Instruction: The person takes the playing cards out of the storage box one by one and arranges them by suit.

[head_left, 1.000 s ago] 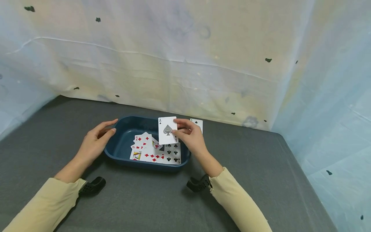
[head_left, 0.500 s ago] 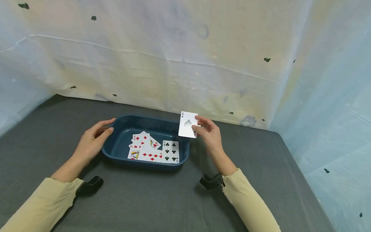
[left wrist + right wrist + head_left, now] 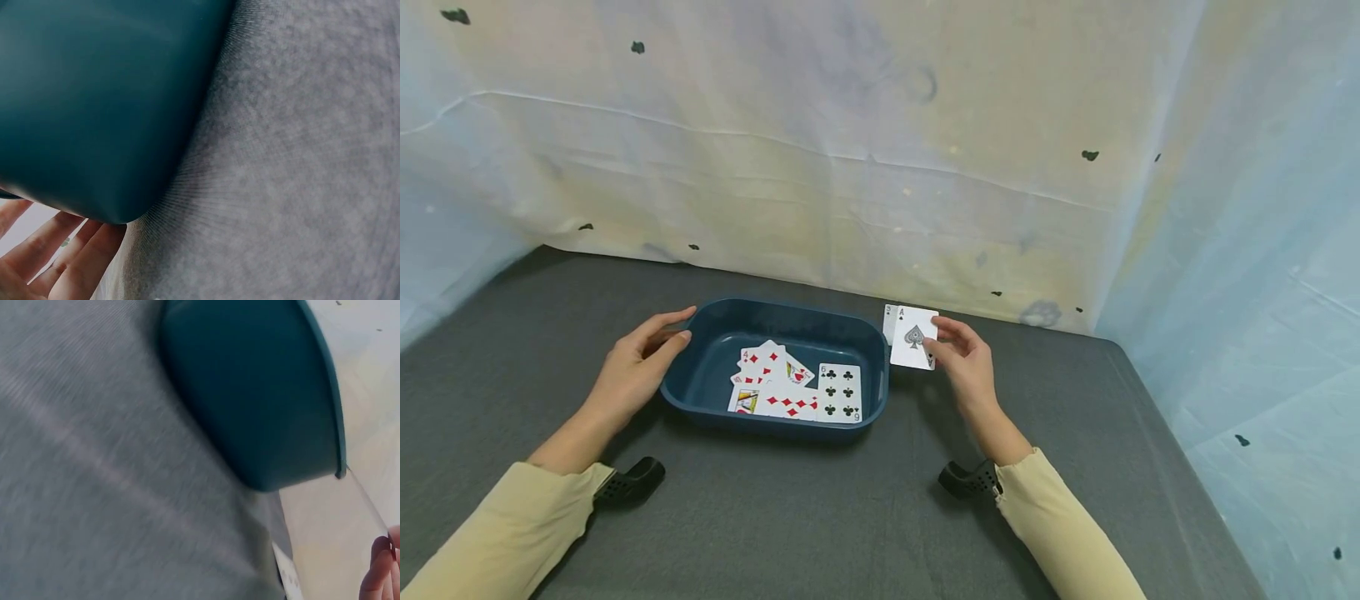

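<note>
My right hand pinches an ace of spades by its right edge, face up, just past the right end of a dark blue basin. Partly covered by the ace in the head view is another spade card, lying on the table beyond. My left hand rests its fingertips against the basin's left end. In the left wrist view, its fingers extend along the outer wall. Inside the basin lie several face-up playing cards, among them a six of clubs and a four of diamonds.
A dark grey cloth covers the table. Behind it hangs a pale patterned curtain, and a light blue one stands along the right side. Black wrist mounts sit below both forearms.
My right hand has carried the ace of spades rightward from over the basin to beyond its right end, then lowered it toward the other spade card. My left hand has stayed at the basin.
</note>
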`<state>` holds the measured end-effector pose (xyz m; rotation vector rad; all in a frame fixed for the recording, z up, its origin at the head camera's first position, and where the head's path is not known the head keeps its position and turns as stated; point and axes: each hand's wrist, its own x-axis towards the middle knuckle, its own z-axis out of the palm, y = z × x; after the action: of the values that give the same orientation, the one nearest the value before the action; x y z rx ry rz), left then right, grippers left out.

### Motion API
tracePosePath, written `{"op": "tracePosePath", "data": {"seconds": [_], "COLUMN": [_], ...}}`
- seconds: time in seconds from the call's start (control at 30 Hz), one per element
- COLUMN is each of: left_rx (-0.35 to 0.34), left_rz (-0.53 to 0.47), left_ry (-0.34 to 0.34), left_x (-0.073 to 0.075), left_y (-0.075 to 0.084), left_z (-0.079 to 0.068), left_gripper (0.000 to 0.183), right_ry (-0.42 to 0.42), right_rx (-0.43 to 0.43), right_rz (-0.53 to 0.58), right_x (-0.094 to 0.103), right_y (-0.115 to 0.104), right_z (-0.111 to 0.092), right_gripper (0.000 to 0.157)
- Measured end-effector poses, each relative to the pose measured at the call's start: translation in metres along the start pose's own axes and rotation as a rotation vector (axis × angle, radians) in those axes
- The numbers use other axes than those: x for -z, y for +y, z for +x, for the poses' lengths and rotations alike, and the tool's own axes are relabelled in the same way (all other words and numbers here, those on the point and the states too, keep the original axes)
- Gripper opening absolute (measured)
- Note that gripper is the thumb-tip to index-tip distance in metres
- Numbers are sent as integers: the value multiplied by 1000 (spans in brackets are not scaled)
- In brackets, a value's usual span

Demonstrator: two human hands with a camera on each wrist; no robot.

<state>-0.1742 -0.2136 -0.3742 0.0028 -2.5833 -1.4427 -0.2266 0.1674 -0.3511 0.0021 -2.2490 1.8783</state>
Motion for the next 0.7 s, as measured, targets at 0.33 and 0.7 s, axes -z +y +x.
{"op": "tracePosePath", "data": {"seconds": [0.33, 0.7], "left_rx": [-1, 4], "left_rz": [6, -1], "left_ry": [0, -3], "left_x": [0, 0], "left_y": [-1, -2], "left_z": [0, 1], "left_gripper": [50, 51], "right_ry": [-74, -181], "right_rx": [-99, -81], "right_rz": [-148, -252], "right_x": [5, 2], "right_y": [20, 29], "right_z": [-2, -7], "right_gripper": [37, 35]}}
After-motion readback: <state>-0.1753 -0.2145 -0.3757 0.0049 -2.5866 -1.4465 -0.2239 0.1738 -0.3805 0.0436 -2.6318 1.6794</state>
